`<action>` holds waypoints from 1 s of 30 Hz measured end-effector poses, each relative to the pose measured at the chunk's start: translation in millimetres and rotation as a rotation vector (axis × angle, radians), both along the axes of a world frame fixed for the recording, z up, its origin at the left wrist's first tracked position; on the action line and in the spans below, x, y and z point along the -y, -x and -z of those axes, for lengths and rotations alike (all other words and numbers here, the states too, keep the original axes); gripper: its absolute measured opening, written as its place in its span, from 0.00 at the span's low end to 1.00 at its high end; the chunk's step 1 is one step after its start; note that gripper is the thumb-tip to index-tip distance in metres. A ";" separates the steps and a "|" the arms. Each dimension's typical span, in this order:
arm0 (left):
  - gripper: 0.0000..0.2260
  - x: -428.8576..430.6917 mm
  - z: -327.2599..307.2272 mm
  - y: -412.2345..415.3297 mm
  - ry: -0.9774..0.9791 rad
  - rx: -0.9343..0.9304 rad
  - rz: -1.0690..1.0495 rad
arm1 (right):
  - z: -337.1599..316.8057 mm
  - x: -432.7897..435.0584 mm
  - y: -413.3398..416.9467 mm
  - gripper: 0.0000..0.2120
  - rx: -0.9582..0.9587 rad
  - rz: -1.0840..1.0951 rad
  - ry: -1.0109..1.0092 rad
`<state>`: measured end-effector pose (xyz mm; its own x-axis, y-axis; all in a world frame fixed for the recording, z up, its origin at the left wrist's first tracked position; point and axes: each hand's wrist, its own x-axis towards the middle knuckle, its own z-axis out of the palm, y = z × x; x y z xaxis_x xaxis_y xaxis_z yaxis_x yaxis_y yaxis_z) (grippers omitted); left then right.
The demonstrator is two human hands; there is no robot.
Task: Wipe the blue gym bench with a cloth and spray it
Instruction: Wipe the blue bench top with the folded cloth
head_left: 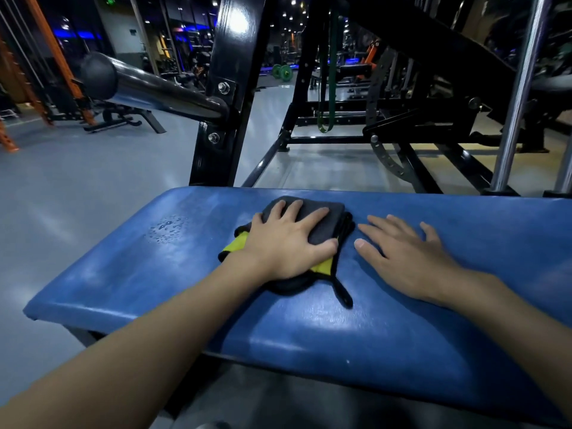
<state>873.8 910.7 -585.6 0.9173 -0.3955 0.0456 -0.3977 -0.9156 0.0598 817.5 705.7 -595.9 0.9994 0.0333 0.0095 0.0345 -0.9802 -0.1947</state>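
The folded dark cloth (322,212), yellow showing at its near edge, lies on the blue bench (402,320), and the left hand (284,243) presses down on it with fingers spread flat. Just right of the cloth, the right hand (405,255) rests palm-down on the bare pad, fingers straight and splayed, holding nothing. Left of the cloth a patch of droplets (167,230) sits on the pad, and beyond the cloth stands a black post (223,119).

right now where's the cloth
In the head view the cloth lies on the blue bench under the left hand, just left of the right hand.
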 end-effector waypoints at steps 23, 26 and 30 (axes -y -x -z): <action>0.38 -30.9 1.4 41.1 -0.012 -0.025 0.047 | 1.0 0.7 0.0 0.27 0.033 0.029 -0.021; 0.39 -46.3 2.7 73.2 -0.020 -0.008 0.054 | -0.1 0.9 2.6 0.27 0.036 0.022 -0.036; 0.37 -59.4 2.1 98.3 -0.033 -0.008 0.056 | -3.1 -1.5 6.3 0.27 0.022 0.018 -0.017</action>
<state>775.5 970.0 -587.7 0.8942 -0.4471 0.0245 -0.4477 -0.8936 0.0329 811.2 707.2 -592.8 0.9994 0.0154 0.0321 0.0218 -0.9773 -0.2107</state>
